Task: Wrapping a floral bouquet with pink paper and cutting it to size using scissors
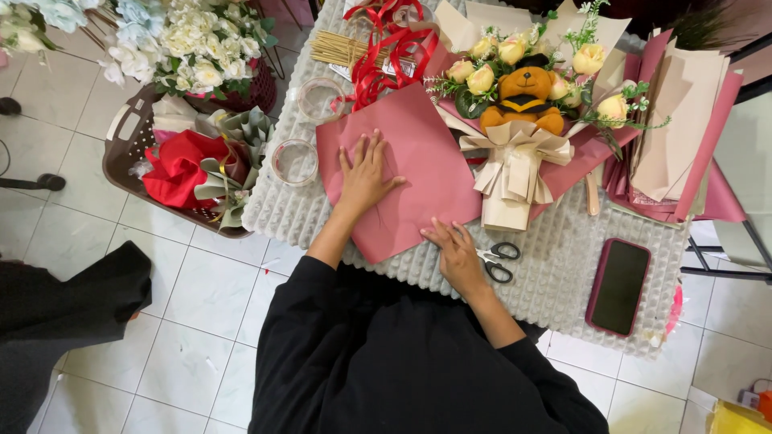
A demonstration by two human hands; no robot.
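A dusty pink sheet of wrapping paper [418, 161] lies flat on a white textured table [563, 273]. My left hand [366, 173] rests open on the sheet's left part, fingers spread. My right hand [454, 249] presses down on the sheet's near right edge, fingers flat. Black-handled scissors [498, 261] lie right beside my right hand. Behind the sheet lies a bouquet [523, 88] with pale yellow roses, an orange teddy bear and a cream bow, wrapped in pink and beige paper.
A dark red phone [618, 285] lies face up at the table's right. Red ribbon [386, 48], wooden sticks [342, 48] and clear tape rolls [293, 161] are at the back left. More paper sheets [683, 128] are stacked right. A brown basket [129, 153] with wrappings stands on the tiled floor.
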